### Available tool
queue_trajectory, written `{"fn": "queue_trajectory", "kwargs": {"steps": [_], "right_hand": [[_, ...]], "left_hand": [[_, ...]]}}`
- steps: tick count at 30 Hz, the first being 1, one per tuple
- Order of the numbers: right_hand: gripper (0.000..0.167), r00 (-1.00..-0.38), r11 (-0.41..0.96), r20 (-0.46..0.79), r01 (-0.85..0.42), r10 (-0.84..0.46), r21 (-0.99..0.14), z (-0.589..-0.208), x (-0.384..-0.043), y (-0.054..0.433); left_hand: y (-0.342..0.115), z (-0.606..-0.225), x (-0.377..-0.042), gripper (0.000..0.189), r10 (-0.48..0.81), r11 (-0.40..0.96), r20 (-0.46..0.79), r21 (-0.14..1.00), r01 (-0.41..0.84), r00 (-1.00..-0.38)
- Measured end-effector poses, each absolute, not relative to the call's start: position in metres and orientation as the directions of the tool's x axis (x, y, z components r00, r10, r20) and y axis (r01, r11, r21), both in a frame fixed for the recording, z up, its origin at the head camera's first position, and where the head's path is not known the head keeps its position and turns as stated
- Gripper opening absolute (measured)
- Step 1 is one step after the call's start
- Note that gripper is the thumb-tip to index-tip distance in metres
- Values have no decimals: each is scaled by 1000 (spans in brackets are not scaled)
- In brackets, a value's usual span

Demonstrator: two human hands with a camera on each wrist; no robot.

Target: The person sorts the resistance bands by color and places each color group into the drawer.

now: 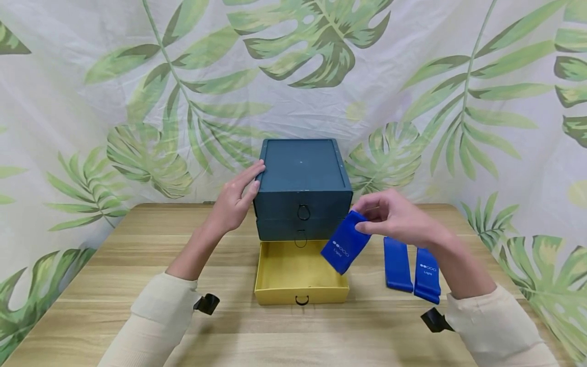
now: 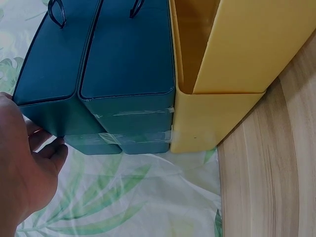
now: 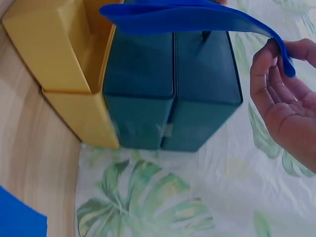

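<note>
My right hand point(image 1: 390, 216) pinches one end of a blue resistance band point(image 1: 346, 242) printed "Light". The band hangs tilted over the right edge of the pulled-out yellow drawer point(image 1: 293, 267). In the right wrist view the same band point(image 3: 187, 19) appears edge-on, its end between thumb and fingers. My left hand point(image 1: 236, 196) rests against the upper left side of the dark teal drawer box point(image 1: 300, 165), fingers near its top edge. From the left wrist view, the left hand point(image 2: 32, 158) touches the box's side and appears not to grip anything.
Two more blue bands, one plain side up point(image 1: 397, 265) and one showing "Light" point(image 1: 427, 275), lie on the wooden table point(image 1: 220, 326) to the right. Two teal drawers with black loop pulls point(image 1: 303, 212) sit above the yellow one. A leaf-patterned cloth point(image 1: 298, 102) hangs behind.
</note>
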State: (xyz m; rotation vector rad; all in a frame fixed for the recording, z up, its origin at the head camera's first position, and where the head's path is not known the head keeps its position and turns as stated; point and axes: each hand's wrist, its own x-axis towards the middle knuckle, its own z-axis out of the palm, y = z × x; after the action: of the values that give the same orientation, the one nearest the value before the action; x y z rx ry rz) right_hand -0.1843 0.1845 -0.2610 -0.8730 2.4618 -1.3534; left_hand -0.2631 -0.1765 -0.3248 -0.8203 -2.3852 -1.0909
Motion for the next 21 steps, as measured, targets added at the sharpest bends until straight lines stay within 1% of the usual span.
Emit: {"fn": "queue_trajectory", "kwargs": {"steps": [5,9,12,17,21], "right_hand": [[17,-808,366,114,-381,-578,-849,-269,-183,167],[27,-801,303,191,-418,-567,-856,-280,-183,147],[30,-791,243,244,-439,-561,-865,-289,-183,130],[23,-798,186,272,-427,-538,-885,-303,-182,103],[21,-801,202,295,-451,-521,-869,-315,-181,85]], "left_hand": [[-177,-325,-263,48,345,522,559,554,649,-754],[-176,-324,-263,48,345,520,560,554,650,-753],[-176,-324,-263,48,345,519,563,552,652,-751],[-176,-325,-263,47,346,518,565,551,655,-749],[-176,-325,-263,47,346,523,567,546,655,-748]]}}
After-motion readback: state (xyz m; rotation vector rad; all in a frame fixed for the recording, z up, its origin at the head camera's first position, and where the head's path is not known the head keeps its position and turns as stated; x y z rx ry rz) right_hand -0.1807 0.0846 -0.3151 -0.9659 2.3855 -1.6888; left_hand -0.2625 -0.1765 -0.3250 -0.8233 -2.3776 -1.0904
